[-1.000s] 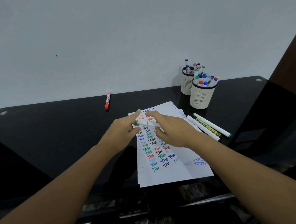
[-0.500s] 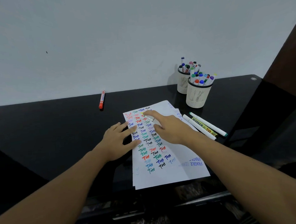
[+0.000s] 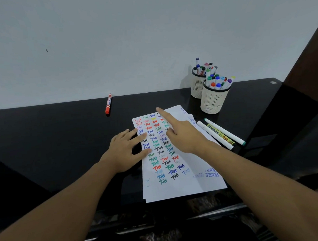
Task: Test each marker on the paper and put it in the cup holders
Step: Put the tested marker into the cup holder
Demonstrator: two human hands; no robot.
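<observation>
Markers (image 3: 220, 134): three untested lie on the bench (image 3: 65, 141) just right of my right hand (image 3: 184, 135), long axes running away-left to near-right.
Right hand nearer: index out over the paper (image 3: 175, 188), whether it holds anything I can't tell. Left hand (image 3: 126, 150) flat on the paper's edge. Both cup holders (image 3: 212, 102) hold markers; orange marker (image 3: 108, 103) far left.

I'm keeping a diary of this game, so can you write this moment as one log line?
left hand: flat on paper | right hand: forefinger out over the test marks, marker not visible | three markers beside paper | orange marker apart
</observation>
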